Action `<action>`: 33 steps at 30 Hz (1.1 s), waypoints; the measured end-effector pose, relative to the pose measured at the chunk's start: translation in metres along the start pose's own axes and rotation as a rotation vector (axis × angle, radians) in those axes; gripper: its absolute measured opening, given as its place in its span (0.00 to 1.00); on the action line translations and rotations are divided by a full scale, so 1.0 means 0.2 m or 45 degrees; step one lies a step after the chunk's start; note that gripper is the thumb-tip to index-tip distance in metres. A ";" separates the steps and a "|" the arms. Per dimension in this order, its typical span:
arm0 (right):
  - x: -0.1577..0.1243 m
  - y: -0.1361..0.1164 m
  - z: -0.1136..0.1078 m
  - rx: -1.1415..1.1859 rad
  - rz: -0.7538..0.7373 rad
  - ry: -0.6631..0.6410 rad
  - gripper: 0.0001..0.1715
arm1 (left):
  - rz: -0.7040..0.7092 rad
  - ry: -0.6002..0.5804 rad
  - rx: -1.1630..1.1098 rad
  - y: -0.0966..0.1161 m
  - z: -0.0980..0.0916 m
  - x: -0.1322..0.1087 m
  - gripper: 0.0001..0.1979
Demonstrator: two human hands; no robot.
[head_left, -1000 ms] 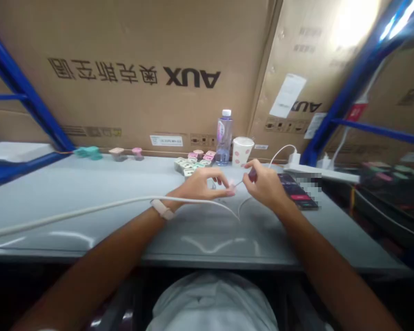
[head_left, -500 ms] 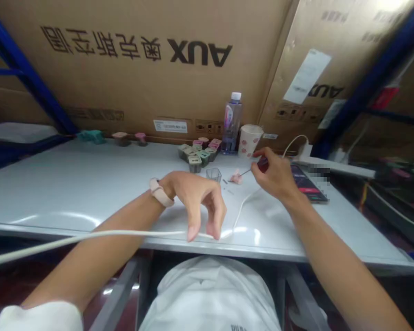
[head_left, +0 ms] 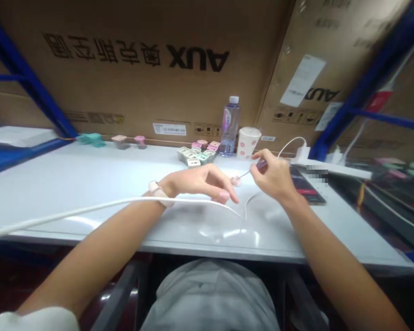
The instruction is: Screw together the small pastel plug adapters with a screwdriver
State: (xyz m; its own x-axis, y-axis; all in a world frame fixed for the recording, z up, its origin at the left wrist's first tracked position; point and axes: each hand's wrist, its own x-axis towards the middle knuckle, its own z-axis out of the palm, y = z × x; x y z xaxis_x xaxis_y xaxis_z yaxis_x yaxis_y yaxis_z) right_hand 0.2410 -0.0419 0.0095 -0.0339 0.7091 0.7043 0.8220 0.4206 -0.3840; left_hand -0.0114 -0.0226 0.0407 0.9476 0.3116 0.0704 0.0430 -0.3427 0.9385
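Observation:
My right hand [head_left: 274, 178] grips the handle of a screwdriver [head_left: 245, 174], whose thin metal shaft points left. Its tip is at a small pink piece [head_left: 235, 181] on the table; I cannot tell whether they touch. To the left, my left hand [head_left: 207, 181], wearing a pale wrist band [head_left: 158, 193], hovers over the tabletop with fingers stretched toward the right and nothing in them. Passing just below its fingertips, a white cable [head_left: 193, 201] runs from the left edge and bends back toward my right hand. The small clear box seen earlier is hidden behind my left hand.
Several small pastel-topped containers [head_left: 193, 162] cluster near a bottle [head_left: 229, 126] and a paper cup [head_left: 248, 143]. A phone [head_left: 305, 186] lies beside a white power strip [head_left: 334, 168]. Large cardboard boxes [head_left: 124, 92] stand behind the white table [head_left: 72, 172], between blue posts.
My left hand has let go of the white cable and moved up and to the right, toward the pink piece. The cable has shifted upward. My right hand stays nearly in place with the screwdriver.

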 end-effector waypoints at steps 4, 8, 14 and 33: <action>0.00 0.01 0.00 -0.021 0.008 0.010 0.10 | 0.095 0.505 0.271 -0.05 0.02 0.05 0.13; 0.01 0.02 -0.01 -0.067 0.012 -0.005 0.11 | 0.101 0.816 0.909 -0.14 0.01 0.09 0.07; 0.01 0.04 0.00 -0.097 0.008 -0.036 0.10 | -0.030 0.721 1.341 -0.24 0.03 0.14 0.17; 0.02 0.07 0.02 0.016 0.021 -0.053 0.08 | 0.004 0.693 1.151 -0.32 -0.01 0.23 0.16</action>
State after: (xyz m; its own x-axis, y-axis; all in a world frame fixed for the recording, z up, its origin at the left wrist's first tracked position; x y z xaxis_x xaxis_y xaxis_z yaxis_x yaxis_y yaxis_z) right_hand 0.2496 -0.0318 0.0050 -0.0440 0.7389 0.6724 0.8154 0.4154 -0.4032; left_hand 0.0294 0.0154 -0.0149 0.6876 0.5888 0.4249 0.4734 -0.8072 0.3525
